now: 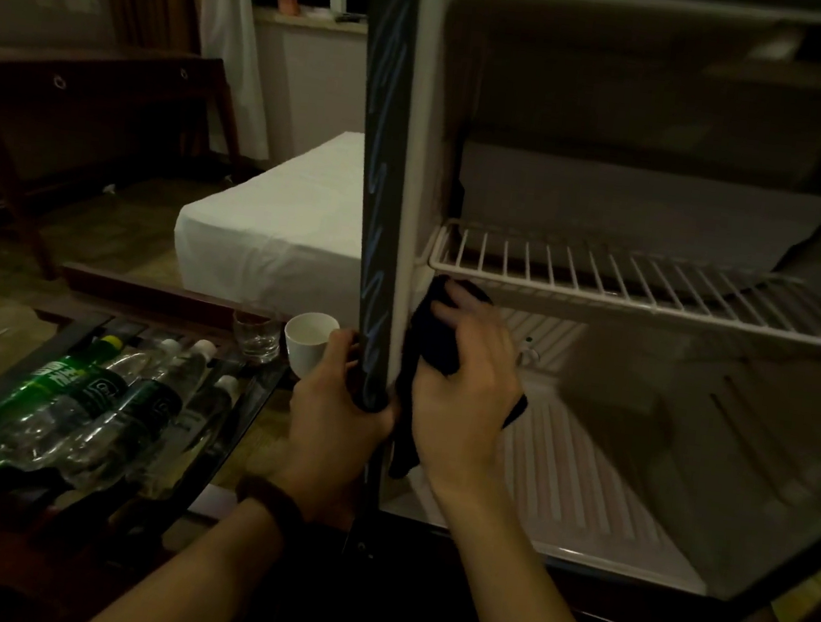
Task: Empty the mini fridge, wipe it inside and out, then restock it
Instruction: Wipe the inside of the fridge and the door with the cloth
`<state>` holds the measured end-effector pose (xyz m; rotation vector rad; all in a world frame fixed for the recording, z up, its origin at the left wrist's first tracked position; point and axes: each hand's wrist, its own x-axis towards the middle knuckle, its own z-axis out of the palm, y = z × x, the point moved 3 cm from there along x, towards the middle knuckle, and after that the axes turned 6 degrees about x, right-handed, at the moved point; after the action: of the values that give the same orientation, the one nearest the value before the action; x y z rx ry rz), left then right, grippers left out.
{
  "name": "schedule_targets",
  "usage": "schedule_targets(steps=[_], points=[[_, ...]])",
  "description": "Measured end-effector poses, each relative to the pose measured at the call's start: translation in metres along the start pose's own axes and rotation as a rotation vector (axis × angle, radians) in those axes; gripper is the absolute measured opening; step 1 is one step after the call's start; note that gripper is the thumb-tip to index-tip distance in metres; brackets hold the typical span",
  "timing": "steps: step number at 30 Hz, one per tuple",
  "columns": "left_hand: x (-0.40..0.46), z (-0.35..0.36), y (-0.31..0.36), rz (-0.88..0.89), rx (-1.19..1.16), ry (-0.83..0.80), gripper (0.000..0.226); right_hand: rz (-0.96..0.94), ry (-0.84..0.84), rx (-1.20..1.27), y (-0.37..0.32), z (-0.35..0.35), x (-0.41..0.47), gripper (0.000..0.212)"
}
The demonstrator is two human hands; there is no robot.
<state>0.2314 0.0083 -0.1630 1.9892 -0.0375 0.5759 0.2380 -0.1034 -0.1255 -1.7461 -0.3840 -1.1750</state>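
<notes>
The mini fridge (668, 186) stands open with nothing on its white wire shelf (631, 285) or ribbed floor. My left hand (336, 404) grips the dark front edge (379, 205) of the fridge's left side near its bottom. My right hand (460, 393) presses a dark cloth (425, 343) against the inner left wall, just under the shelf. Several bottles (96, 403), one green with a yellow cap, lie in a dark tray (255, 395) at the lower left.
A white cup (308, 340) and a clear glass (254, 336) stand beside the tray, close to my left hand. A bed with a white sheet (276, 213) lies behind. A dark wooden bench (90, 95) stands against the left wall, below curtains and a window.
</notes>
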Motion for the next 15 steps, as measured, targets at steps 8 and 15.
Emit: schedule_targets(steps=[8, 15], points=[[0.001, -0.001, 0.003, 0.053, 0.062, 0.009, 0.064, 0.095, -0.010, -0.021, 0.006, 0.002, 0.016, 0.026], [0.000, 0.001, 0.002, 0.067, 0.041, 0.007, 0.056, 0.150, -0.022, 0.068, 0.019, 0.003, 0.019, 0.032]])
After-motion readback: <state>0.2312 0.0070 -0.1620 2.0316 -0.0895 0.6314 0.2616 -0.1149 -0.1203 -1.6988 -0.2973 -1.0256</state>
